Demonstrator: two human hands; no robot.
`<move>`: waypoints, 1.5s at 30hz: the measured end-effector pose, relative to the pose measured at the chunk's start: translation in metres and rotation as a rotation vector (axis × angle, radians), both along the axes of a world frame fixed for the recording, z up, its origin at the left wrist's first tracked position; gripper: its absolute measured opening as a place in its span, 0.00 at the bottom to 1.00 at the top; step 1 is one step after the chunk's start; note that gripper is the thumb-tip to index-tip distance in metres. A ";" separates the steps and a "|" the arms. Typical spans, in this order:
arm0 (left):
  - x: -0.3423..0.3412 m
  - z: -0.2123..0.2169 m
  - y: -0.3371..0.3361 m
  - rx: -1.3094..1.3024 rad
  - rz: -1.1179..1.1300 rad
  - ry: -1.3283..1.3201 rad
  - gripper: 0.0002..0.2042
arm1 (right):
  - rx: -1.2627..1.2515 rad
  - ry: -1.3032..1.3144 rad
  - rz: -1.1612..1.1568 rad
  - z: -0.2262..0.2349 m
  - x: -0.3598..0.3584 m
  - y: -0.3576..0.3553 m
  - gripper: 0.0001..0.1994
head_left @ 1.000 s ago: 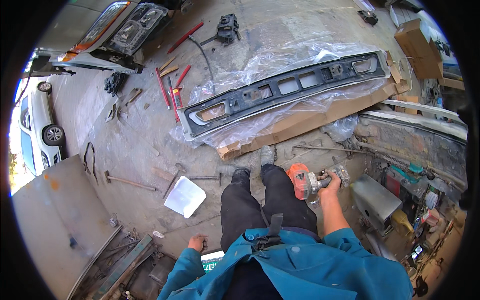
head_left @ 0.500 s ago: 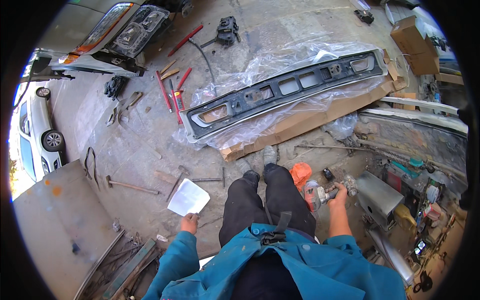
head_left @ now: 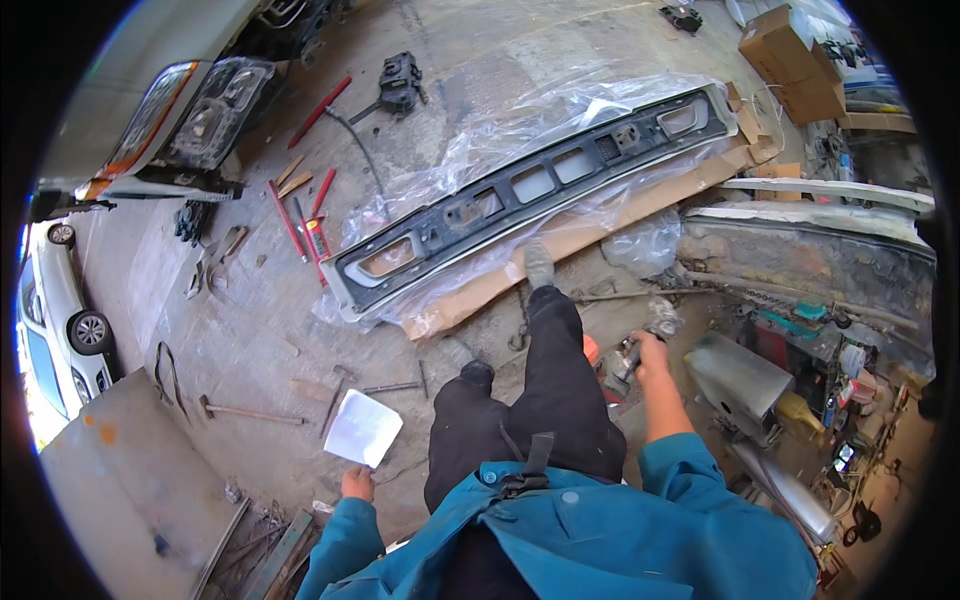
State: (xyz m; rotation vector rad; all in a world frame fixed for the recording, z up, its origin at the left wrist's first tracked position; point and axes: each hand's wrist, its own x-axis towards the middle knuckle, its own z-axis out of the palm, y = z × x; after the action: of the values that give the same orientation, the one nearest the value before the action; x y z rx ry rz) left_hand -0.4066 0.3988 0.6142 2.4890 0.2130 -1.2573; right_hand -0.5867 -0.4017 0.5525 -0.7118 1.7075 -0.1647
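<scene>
Between the fingers of my left hand (head_left: 358,484) is the near edge of a white sheet of paper (head_left: 364,428), held out over the floor. My right hand (head_left: 652,355) is wrapped round a grey and red hand-held power tool (head_left: 622,362); its exact kind is unclear, and my right leg partly hides it. Ahead of me a long vehicle bumper (head_left: 490,205) lies with its dark, slotted side up. Clear plastic wrap (head_left: 540,120) and flattened cardboard (head_left: 590,258) lie under it. My right foot is at the cardboard's near edge.
A hammer (head_left: 250,412) and metal bars lie left of my feet. Red-handled tools (head_left: 310,225) lie beyond them. A truck front (head_left: 150,130) and a white car (head_left: 65,310) stand left. A metal box (head_left: 738,380) and clutter fill the right, with a cardboard box (head_left: 795,70) behind.
My right foot has stepped forward to the cardboard. The bumper appears nearer and lower left. The paper and power tool have stayed in my hands, and an orange thing is now mostly behind my leg.
</scene>
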 end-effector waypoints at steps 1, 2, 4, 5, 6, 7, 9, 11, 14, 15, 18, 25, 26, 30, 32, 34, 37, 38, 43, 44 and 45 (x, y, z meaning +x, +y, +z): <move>0.002 -0.004 -0.015 -0.006 0.009 0.008 0.08 | -0.080 0.034 0.065 -0.022 -0.004 -0.012 0.06; 0.002 0.000 -0.025 0.010 0.025 0.005 0.08 | -0.064 0.059 0.127 -0.028 0.014 -0.016 0.07; 0.006 0.005 -0.053 0.052 0.098 0.024 0.08 | -0.066 0.103 0.246 -0.049 0.041 -0.031 0.08; 0.003 0.009 -0.067 0.088 0.164 0.037 0.08 | -0.077 0.114 0.312 -0.061 0.057 -0.041 0.08; -0.004 0.021 -0.079 0.101 0.353 0.069 0.08 | -0.022 0.285 0.439 -0.066 0.064 -0.048 0.15; -0.002 0.016 -0.107 0.086 0.548 0.073 0.09 | -0.040 0.248 0.503 -0.089 0.091 -0.083 0.17; 0.001 0.018 -0.130 0.096 0.457 0.048 0.10 | -0.003 0.259 0.584 -0.127 0.075 -0.087 0.23; -0.024 0.028 -0.172 0.100 -0.036 -0.073 0.11 | 0.084 0.299 0.705 -0.095 0.128 -0.104 0.25; 0.000 0.025 -0.234 0.104 0.057 0.233 0.12 | -0.035 0.295 0.868 -0.136 0.143 -0.125 0.29; 0.006 0.016 -0.234 0.128 0.116 0.208 0.12 | -0.032 0.322 0.905 -0.151 0.149 -0.128 0.29; 0.046 -0.041 -0.262 0.104 0.121 0.089 0.11 | -0.091 0.411 1.013 -0.219 0.146 -0.145 0.31; 0.186 -0.230 -0.349 0.068 -0.133 -0.127 0.17 | -0.217 0.565 1.244 -0.364 0.155 -0.166 0.38; 0.191 -0.273 -0.333 0.090 -0.186 -0.193 0.17 | -0.220 0.552 1.288 -0.383 0.160 -0.160 0.38; 0.260 -0.393 -0.386 0.124 -0.225 -0.247 0.16 | -0.159 0.561 1.435 -0.443 0.178 -0.161 0.42; 0.296 -0.441 -0.417 0.082 -0.247 -0.333 0.16 | -0.223 0.490 1.512 -0.465 0.175 -0.162 0.41; 0.334 -0.484 -0.443 0.098 -0.243 -0.349 0.16 | -0.339 0.351 1.509 -0.489 0.180 -0.156 0.38; 0.402 -0.529 -0.492 -0.021 -0.196 -0.541 0.17 | -0.364 0.395 1.440 -0.522 0.195 -0.147 0.40; 0.426 -0.535 -0.519 -0.057 -0.197 -0.596 0.17 | -0.399 0.420 1.475 -0.536 0.196 -0.151 0.42; 0.509 -0.556 -0.555 -0.212 -0.117 -0.726 0.17 | -0.386 0.219 1.409 -0.532 0.211 -0.136 0.45; 0.518 -0.559 -0.562 -0.223 -0.142 -0.720 0.17 | -0.400 0.201 1.391 -0.521 0.210 -0.135 0.47; 0.528 -0.561 -0.569 -0.230 -0.169 -0.712 0.17 | -0.411 0.182 1.373 -0.512 0.209 -0.135 0.48</move>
State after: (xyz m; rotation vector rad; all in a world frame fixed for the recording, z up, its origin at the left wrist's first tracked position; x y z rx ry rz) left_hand 0.1217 -0.1698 0.0535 2.6008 -0.3052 -0.3505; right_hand -0.3782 -0.5368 0.0403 -2.0774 1.0134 0.5380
